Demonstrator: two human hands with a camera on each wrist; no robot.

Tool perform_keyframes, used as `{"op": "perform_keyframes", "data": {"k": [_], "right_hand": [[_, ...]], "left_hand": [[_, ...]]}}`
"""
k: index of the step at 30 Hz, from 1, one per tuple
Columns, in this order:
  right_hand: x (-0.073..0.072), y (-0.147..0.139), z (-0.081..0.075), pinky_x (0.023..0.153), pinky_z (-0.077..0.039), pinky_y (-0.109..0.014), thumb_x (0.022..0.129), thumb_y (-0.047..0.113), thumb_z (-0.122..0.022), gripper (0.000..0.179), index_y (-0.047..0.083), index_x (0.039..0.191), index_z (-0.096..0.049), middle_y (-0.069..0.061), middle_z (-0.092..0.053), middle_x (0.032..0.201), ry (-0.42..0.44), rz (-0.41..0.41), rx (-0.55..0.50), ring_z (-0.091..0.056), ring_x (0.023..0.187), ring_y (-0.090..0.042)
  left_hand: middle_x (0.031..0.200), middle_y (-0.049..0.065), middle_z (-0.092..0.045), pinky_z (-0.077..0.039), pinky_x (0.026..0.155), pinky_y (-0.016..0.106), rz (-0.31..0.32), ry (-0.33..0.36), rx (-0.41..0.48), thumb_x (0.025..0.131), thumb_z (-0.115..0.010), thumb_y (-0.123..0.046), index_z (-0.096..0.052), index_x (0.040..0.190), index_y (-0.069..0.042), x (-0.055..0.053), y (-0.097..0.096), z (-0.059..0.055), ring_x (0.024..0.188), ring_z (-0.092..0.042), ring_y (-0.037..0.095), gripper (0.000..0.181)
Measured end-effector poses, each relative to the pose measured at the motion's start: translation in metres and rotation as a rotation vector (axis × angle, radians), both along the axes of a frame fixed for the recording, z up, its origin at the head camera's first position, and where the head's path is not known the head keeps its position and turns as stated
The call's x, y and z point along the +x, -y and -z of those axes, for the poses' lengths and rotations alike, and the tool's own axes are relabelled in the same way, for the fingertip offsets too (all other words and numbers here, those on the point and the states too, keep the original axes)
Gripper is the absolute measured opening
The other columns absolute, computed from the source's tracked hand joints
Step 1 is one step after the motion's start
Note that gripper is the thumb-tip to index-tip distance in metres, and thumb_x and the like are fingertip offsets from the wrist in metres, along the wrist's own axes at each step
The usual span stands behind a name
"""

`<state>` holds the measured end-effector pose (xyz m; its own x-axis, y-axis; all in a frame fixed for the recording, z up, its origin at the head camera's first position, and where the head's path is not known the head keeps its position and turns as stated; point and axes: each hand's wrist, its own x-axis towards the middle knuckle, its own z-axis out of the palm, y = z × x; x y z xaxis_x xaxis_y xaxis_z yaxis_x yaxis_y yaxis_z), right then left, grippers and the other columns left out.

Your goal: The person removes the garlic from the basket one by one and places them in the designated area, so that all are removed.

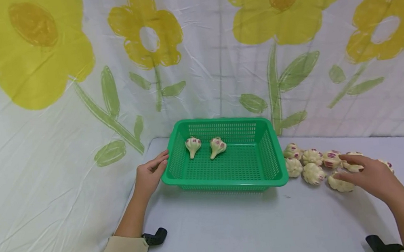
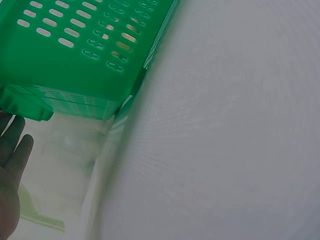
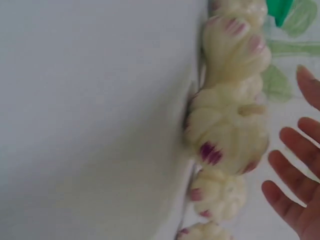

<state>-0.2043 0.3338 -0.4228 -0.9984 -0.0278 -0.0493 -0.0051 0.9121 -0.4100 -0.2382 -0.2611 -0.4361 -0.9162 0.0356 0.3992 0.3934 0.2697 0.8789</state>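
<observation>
A green plastic basket (image 1: 225,183) with slotted walls stands on the white-covered table. Inside it, toward the left, lie two garlic bulbs (image 1: 193,145). At the basket's left end is my left hand (image 1: 148,175), its fingertips against the rim; in the left wrist view the fingers (image 2: 20,155) look straight beneath the rim. My right hand (image 1: 372,174) hovers over the loose garlic bulbs (image 1: 314,173) right of the basket, fingers spread and holding nothing. The right wrist view has these fingers (image 3: 295,172) beside a row of garlic bulbs (image 3: 227,130) with purple marks.
Behind the table hangs a white curtain (image 1: 201,85) printed with large yellow flowers. The white tabletop (image 1: 234,228) extends in front of the basket. Several garlic bulbs sit close together along the basket's right side, partly hidden by my right hand.
</observation>
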Motion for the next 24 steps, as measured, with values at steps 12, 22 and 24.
{"op": "perform_keyframes", "data": {"k": [12, 22, 24], "right_hand": [[-0.037, 0.085, -0.053, 0.089, -0.042, -0.071, 0.086, 0.056, -0.069, 0.08, 0.018, 0.151, -0.041, -0.02, -0.039, 0.153, -0.163, -0.159, -0.131, -0.043, 0.126, -0.054], [-0.072, 0.162, -0.102, 0.098, -0.045, -0.06, 0.087, 0.043, -0.074, 0.065, 0.019, 0.143, -0.053, -0.012, -0.05, 0.146, -0.276, -0.376, -0.197, -0.05, 0.127, -0.042], [-0.081, 0.176, -0.107, 0.101, -0.045, -0.056, 0.088, 0.04, -0.074, 0.061, 0.019, 0.142, -0.054, -0.01, -0.053, 0.144, -0.274, -0.412, -0.204, -0.051, 0.128, -0.038]], "left_hand": [[0.132, 0.02, -0.06, -0.048, 0.094, 0.013, -0.005, 0.004, 0.002, 0.097, -0.062, -0.008, -0.067, 0.118, 0.01, 0.001, 0.003, -0.001, 0.124, -0.058, 0.016, 0.028], [0.133, 0.021, -0.059, -0.048, 0.094, 0.014, 0.0, 0.016, 0.018, 0.097, -0.062, -0.007, -0.066, 0.118, 0.011, 0.001, 0.001, -0.001, 0.124, -0.058, 0.014, 0.027], [0.133, 0.02, -0.059, -0.048, 0.094, 0.014, 0.003, 0.022, 0.021, 0.097, -0.062, -0.007, -0.066, 0.118, 0.01, 0.001, -0.001, -0.002, 0.126, -0.057, 0.018, 0.028]]}}
